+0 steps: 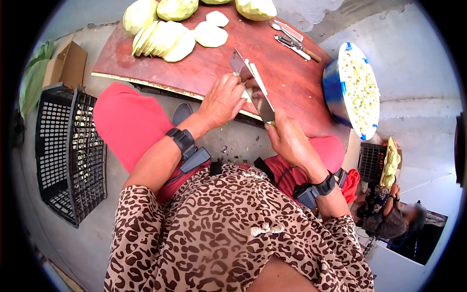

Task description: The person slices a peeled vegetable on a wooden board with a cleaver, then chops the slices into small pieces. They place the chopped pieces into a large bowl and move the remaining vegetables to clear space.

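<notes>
My right hand is wrapped round the handle of a cleaver, whose broad blade slants up and left over the table's near edge. Thin white strips cling along the blade's right side. Beside the blade, my left hand has its fingers bent and pressed onto a pale vegetable piece, mostly hidden by fingers and steel. Farther back on the red table lies a fanned row of pale green vegetable slices, with two loose slices next to it.
Whole peeled vegetables line the far edge. A peeler and other utensils lie at right. A blue-rimmed basin holds chopped white pieces. Black crates and a cardboard box stand left. Another person works at far right.
</notes>
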{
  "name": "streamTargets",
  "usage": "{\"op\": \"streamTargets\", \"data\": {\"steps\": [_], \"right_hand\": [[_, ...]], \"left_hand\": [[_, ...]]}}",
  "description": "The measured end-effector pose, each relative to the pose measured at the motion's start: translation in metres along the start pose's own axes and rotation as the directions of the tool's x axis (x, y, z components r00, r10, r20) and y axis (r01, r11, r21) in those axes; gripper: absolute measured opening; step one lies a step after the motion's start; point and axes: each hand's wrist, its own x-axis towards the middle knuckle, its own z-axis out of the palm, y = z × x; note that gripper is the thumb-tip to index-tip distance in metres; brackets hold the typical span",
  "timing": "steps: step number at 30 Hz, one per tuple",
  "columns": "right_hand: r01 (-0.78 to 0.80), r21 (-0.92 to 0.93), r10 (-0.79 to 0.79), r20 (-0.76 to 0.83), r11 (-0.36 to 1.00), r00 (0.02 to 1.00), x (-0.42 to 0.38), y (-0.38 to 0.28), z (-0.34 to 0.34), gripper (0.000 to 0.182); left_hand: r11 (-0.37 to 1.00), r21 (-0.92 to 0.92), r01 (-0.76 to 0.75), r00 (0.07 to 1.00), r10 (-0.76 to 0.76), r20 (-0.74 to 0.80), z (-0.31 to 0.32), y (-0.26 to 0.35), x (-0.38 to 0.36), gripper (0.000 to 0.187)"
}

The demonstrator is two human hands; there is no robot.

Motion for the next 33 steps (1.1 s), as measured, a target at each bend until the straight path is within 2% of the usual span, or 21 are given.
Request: {"op": "streamTargets", "data": {"steps": [6,9,15,18,22,30,33], "right_hand": [[0.007,-0.084,-0.008,-0.001,0.996,1.000,0.008,0.004,0.011,0.022],[0.038,-0.017,-0.039,-0.094,0.999,0.995,0.031,0.023,0.037,0.024],[0.152,0.044,-0.141,-0.184,0.987,0.973,0.041,0.028,0.039,0.025],[0.025,0.014,-0.024,-0.101,1.000,0.995,0.029,0.013,0.025,0.023],[0.030,0.007,-0.029,-0.060,1.000,0.998,0.011,0.003,0.010,0.023],[-0.022,-0.111,0.027,0.047,0.994,0.999,-0.002,-0.001,0.005,0.020],[-0.005,-0.127,0.006,0.005,0.992,1.000,0.014,0.000,0.021,0.018]], "left_hand": [[1.000,-0.002,0.009,1.000,-0.009,0.010,-0.002,0.001,0.001,0.033],[1.000,-0.011,0.006,1.000,-0.006,0.019,-0.002,0.001,0.001,0.034],[1.000,-0.027,-0.014,1.000,0.014,0.003,-0.005,0.001,0.000,0.037],[0.998,-0.058,0.023,0.999,-0.025,-0.022,-0.007,0.002,-0.001,0.038],[0.994,-0.080,0.075,0.997,-0.076,-0.017,-0.005,0.003,-0.001,0.037],[0.999,-0.021,0.045,0.999,-0.044,0.007,-0.004,0.000,-0.003,0.035],[0.999,-0.016,0.048,0.999,-0.047,0.008,-0.004,0.000,-0.003,0.035]]}}
